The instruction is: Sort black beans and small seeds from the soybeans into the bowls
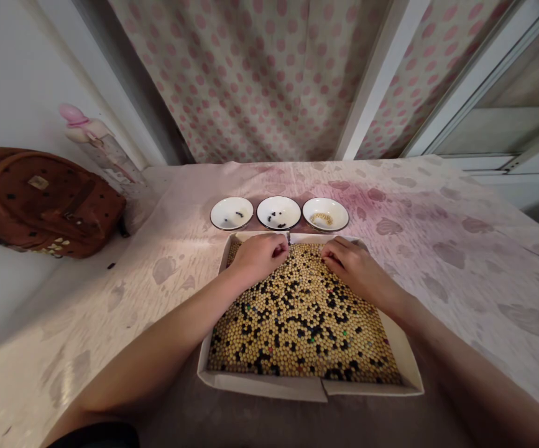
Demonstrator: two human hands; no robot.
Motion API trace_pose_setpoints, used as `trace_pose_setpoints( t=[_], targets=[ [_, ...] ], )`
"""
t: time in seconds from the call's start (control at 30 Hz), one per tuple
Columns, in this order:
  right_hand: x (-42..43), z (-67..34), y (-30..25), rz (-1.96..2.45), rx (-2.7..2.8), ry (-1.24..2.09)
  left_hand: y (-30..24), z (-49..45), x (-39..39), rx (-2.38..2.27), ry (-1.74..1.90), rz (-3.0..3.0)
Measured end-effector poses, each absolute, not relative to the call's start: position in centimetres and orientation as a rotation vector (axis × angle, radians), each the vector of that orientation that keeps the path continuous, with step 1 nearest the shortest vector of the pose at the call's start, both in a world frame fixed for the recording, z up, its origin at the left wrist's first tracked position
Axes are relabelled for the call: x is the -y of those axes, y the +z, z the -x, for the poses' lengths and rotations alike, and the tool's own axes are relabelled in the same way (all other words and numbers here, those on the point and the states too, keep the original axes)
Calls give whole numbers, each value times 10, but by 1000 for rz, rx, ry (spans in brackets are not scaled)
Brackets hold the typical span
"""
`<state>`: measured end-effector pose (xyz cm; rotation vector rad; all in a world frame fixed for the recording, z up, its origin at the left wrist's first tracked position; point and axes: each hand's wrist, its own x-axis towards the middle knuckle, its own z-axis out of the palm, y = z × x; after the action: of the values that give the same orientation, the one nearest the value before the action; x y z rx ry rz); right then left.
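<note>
A shallow white cardboard box (269, 387) holds a layer of small round beads (297, 311), mostly gold and black, with a few green and red ones. Over the box's far left part, my left hand (262, 254) is closed, its fingers curled in. My right hand (350, 261) is over the far right part, fingers bent and pinched near the beads. Whatever either hand may hold is hidden. Just beyond the box stand three white, dark-rimmed bowls: the left bowl (229, 206) and the middle bowl (276, 204) contain some black beads, the right bowl (327, 204) some gold ones.
A patterned cloth covers the table (446, 280). At the left are a brown backpack (50, 199) and a clear bottle (108, 152) with a pink top. A small black object (111, 266) lies near the backpack. Behind the table hangs a pink-dotted curtain (260, 81).
</note>
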<state>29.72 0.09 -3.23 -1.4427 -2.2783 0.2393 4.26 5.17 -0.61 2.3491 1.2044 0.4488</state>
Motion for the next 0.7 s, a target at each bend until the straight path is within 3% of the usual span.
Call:
trace_pose_setpoints(
  t=[0.7],
  targets=[
    [-2,-297,-31,1471,2299,65,-6,-43,-52,-1203,436,-2353]
  ],
)
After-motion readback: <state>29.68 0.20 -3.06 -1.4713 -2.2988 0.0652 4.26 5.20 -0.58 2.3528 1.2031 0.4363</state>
